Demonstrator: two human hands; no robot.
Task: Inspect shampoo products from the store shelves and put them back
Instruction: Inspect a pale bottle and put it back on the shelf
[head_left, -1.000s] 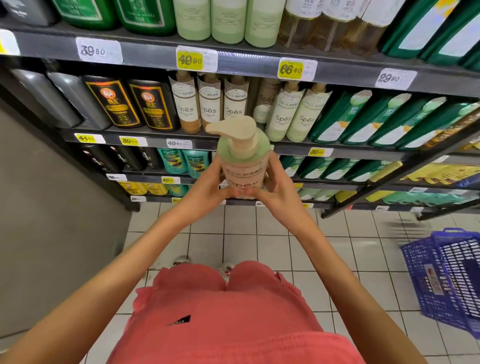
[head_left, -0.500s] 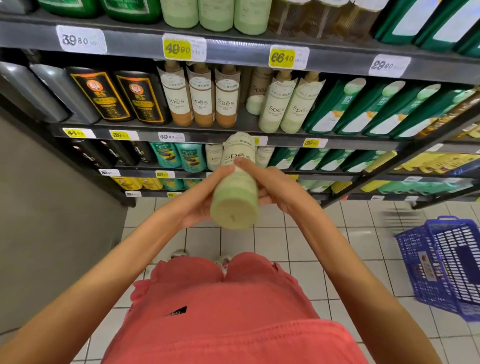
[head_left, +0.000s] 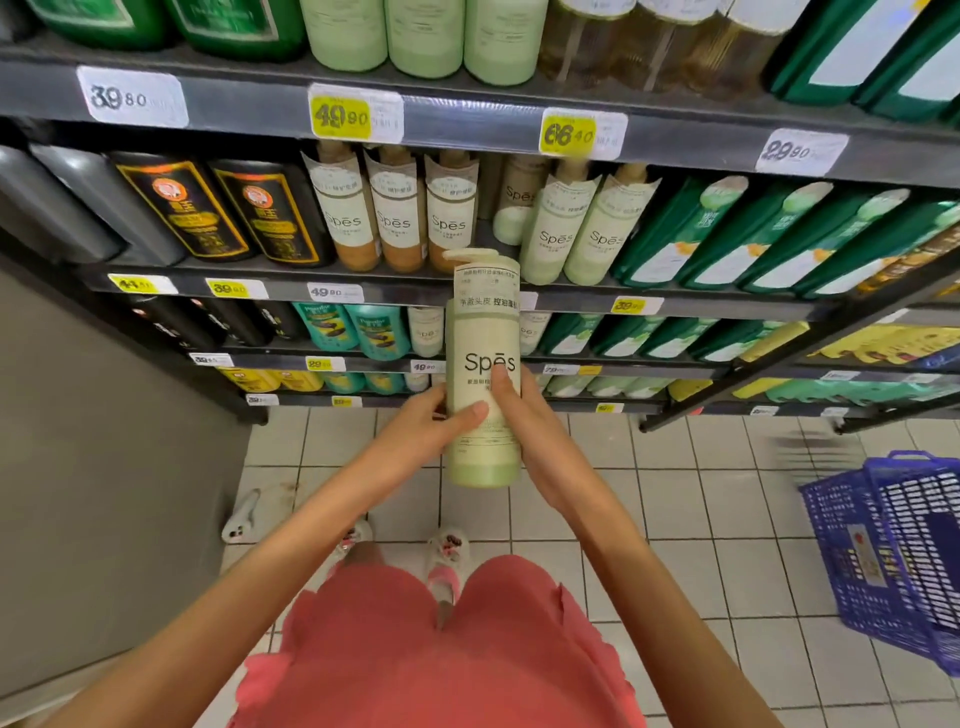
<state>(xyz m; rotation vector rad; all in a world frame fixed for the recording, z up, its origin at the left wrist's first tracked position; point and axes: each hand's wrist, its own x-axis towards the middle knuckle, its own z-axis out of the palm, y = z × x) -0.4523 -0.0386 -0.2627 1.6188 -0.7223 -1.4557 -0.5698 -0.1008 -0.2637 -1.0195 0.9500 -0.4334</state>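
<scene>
Half a second earlier the shampoo bottle (head_left: 483, 338) had lain tipped with its base toward me; now I had it upright, its front label with the word Spēs facing me and its pump at the top, spout pointing to my left. My left hand (head_left: 410, 436) gripped the lower part of the bottle from the left, thumb curled across the front. My right hand (head_left: 545, 452) gripped it from the right, thumb pressed flat on the label just under the brand name. Both hands were closed round the bottle, and it touched nothing else.

Just behind and above the grip ran a dark shelf (head_left: 467, 291) carrying amber bottles (head_left: 395, 218) of the same brand to the upper left and pale green bottles (head_left: 553, 234) to the upper right. Higher still, a yellow price tag (head_left: 340, 115) read 49.90. Below the grip lay white floor tiles (head_left: 675, 493), my slippers (head_left: 447, 545) and my pink garment (head_left: 415, 649). Well off to the right of my grip, lower down, stood a blue basket (head_left: 893, 551). Low to the left lay a small white object (head_left: 241, 514) I could not identify.
</scene>
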